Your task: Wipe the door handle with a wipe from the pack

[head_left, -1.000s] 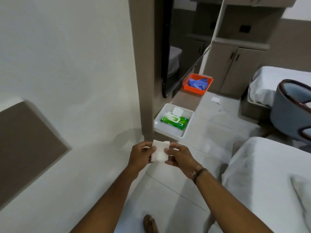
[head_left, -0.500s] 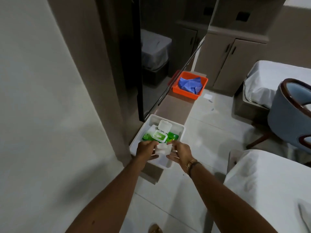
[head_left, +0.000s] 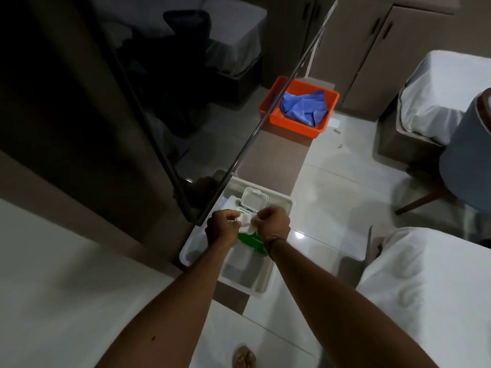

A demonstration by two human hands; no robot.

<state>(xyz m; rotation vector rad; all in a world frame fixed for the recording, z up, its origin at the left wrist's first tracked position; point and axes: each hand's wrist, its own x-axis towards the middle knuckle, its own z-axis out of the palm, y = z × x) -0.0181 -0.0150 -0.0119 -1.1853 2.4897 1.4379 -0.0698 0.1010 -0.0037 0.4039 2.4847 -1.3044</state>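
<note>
Both hands pinch 1 white wipe (head_left: 246, 223) directly above the green pack (head_left: 252, 241): left hand (head_left: 221, 229) and right hand (head_left: 273, 223) closed on opposite edges. No door handle visible.

Both forearms extend forward and converge over the white tray (head_left: 191, 251). The left hand (head_left: 221, 229) is curled into a loose fist above the tray's left half, knuckles up, fingertips pinching the left edge of a folded white wipe (head_left: 247, 224). The right hand (head_left: 273, 221) is likewise curled above the tray's right half, pinching the wipe's right edge. A band circles the right wrist. The hands sit just beside each other.
</note>
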